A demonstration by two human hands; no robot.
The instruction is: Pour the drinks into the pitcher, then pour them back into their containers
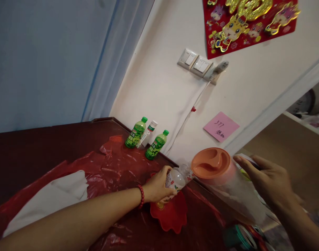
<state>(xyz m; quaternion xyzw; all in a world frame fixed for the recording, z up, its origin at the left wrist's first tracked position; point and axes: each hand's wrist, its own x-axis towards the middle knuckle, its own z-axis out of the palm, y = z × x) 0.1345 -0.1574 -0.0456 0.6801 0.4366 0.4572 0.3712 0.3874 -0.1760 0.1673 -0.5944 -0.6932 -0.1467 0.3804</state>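
Note:
My left hand (161,188), with a red bead bracelet at the wrist, is wrapped around a clear plastic bottle (177,179) with a printed label. The bottle is uncapped and leans to the right above a red scalloped dish (172,216). On the right, my right hand (271,179) grips the handle of a translucent pitcher (235,198) with an orange lid (210,164). This pitcher is tilted well over, its lid end close to the bottle's mouth. Whether liquid is flowing between them I cannot tell.
Two green drink bottles (135,134) and a clear white-capped bottle (149,134) stand by the wall. Red plastic film (107,174) and a white cloth (49,200) lie on the dark table. Cans (242,237) stand at lower right. A cable (184,122) hangs from the socket.

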